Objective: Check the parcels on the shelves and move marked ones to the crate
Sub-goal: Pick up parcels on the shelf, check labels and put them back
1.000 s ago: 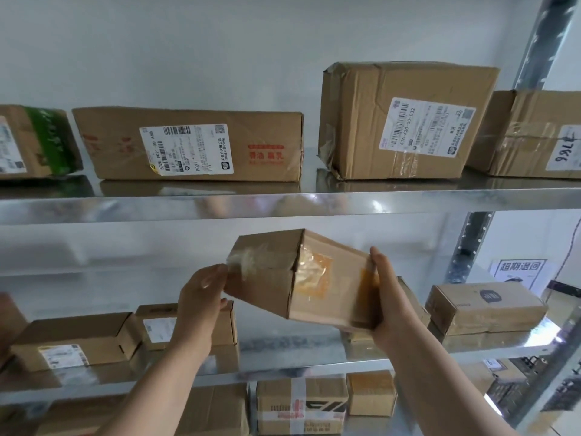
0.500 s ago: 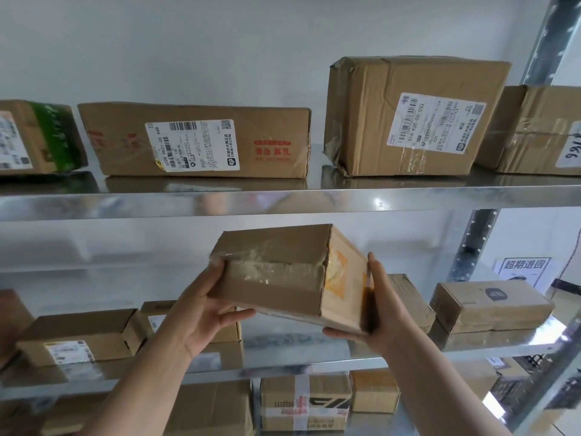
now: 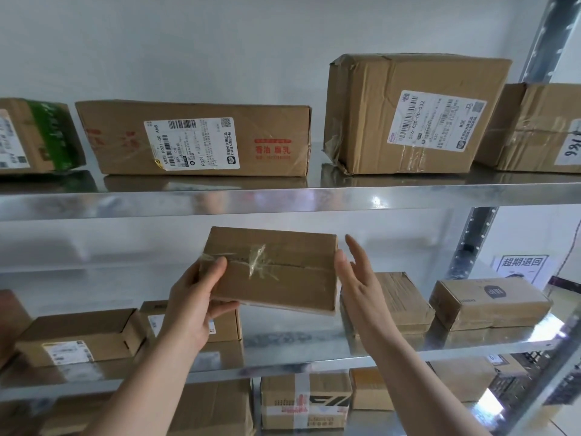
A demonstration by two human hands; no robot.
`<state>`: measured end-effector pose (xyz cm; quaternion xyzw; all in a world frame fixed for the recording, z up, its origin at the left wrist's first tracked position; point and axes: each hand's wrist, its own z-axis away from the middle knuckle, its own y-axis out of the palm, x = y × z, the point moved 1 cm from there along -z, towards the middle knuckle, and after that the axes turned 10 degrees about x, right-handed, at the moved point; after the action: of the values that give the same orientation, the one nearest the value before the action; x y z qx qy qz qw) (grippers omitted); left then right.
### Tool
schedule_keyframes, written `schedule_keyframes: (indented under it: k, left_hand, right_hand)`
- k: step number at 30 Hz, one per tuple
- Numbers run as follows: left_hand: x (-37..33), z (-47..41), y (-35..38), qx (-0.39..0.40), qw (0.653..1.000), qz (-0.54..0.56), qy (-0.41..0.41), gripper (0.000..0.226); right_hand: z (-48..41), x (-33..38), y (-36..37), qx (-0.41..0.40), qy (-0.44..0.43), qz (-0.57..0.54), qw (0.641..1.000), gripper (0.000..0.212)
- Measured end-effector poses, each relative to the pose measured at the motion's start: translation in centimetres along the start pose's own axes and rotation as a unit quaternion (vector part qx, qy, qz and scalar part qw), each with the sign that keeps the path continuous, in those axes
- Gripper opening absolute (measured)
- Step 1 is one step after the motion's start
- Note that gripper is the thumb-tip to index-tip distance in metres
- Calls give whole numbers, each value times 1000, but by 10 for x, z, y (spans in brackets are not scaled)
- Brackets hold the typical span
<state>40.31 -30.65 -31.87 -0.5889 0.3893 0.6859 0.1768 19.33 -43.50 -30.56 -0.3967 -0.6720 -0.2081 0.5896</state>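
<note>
Up close, the left fingers [image 3: 226, 306] curl under the left end of a small brown parcel [image 3: 283, 278] with the thumb pressed on its front face, so the left hand [image 3: 195, 300] grips it. The right fingers [image 3: 353, 250] are straight and released; the right hand [image 3: 361, 287] stands at the parcel's right edge, touching it or just off it, I cannot tell which. The parcel is in the air between the upper shelf [image 3: 283, 199] and the middle shelf [image 3: 298, 350], its taped seam facing the camera and its right end a little lower.

Behind the left hand, on the middle shelf, sits a labelled box [image 3: 228, 325] with another labelled box [image 3: 81, 338] toward the left edge. Beyond the right hand are a taped box [image 3: 402, 297] and a box with a round logo [image 3: 490, 303] near the right corner. On the upper shelf, left to right: a green-printed box [image 3: 37, 136], a long flat box [image 3: 195, 140], a tall box [image 3: 415, 114] and, at the right edge, a box with handwritten digits [image 3: 534, 127].
</note>
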Motion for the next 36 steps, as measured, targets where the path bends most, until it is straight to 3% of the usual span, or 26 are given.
schedule_keyframes:
  k: [2,4,6,8,11,15,23,26,29,33,36]
  left_hand:
    - [0,1,3,-9,1000,-27,14,27]
    - [2,3,8,-4,997,-64,38,22]
    - [6,7,15,6,992,-105,69,19]
    - [10,10,19,3,985,-142,94,22]
    - [12,15,28,-16,965,-224,137,41]
    - [19,30,50,-32,914,-335,227,53]
    - [19,29,51,1,868,-402,292,84]
    - [14,23,37,-33,879,-380,285,77]
    - [10,14,21,-60,922,-302,236,74]
    - [10,1,-5,8,967,-220,125,102]
    - [10,0,-14,93,971,-211,69,124]
  right_hand:
    - [2,4,0,31,-29,74,996,90]
    - [3,12,4,64,-48,225,971,113]
    - [4,19,11,90,-62,390,914,117]
    - [5,22,20,106,-62,484,866,116]
    - [5,20,29,110,-37,528,841,128]
    - [6,15,45,75,-37,517,852,132]
    - [2,-5,40,26,-72,418,905,124]
    - [1,-11,29,29,-98,368,924,125]
    - [1,-15,16,47,-91,309,945,123]
    - [-2,-25,-2,74,-101,205,971,114]
    - [0,-26,-13,121,-77,114,983,112]
